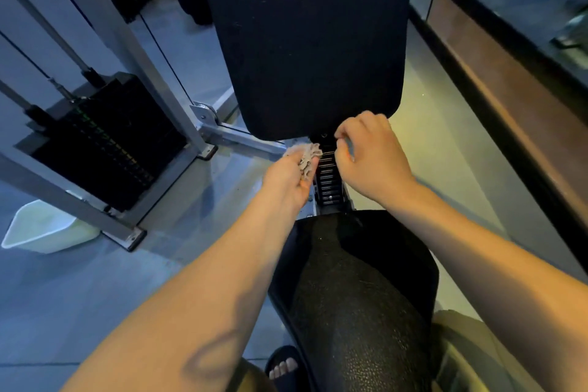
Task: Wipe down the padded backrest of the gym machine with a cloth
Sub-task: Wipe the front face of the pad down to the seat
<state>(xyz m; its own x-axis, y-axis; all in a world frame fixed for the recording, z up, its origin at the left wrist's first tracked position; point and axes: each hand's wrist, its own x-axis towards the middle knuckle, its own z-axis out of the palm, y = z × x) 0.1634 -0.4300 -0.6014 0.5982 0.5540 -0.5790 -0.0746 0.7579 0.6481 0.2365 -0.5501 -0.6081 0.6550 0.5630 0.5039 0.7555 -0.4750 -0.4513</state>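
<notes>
I take the dark, textured padded backrest [305,41] of the gym machine as my landmark; it stands upright ahead of me, its rounded lower edge just above both hands. My left hand [291,178] sits just below that edge, toward its left side, fingers closed around a small crumpled grey-white cloth [306,156] that bunches out past the fingertips. The cloth is near the pad but I judge it is not yet touching it. My right hand [370,153] is below the backrest's lower right part, fingers curled in narrowly at the ribbed metal adjustment post [327,175] beneath the pad; whether it pinches anything there I cannot tell.

To do this step well, I would lift the cloth onto the pad's lower edge, flatten it under the palm rather than leave it balled, and run overlapping strokes up the face, then the edges. Steadying the pad with the free hand should keep pressure even.

Both forearms reach forward and converge below the backrest, over the dark pebbled seat cushion [359,296], left wrist rolled palm-inward, right wrist bent downward.
</notes>
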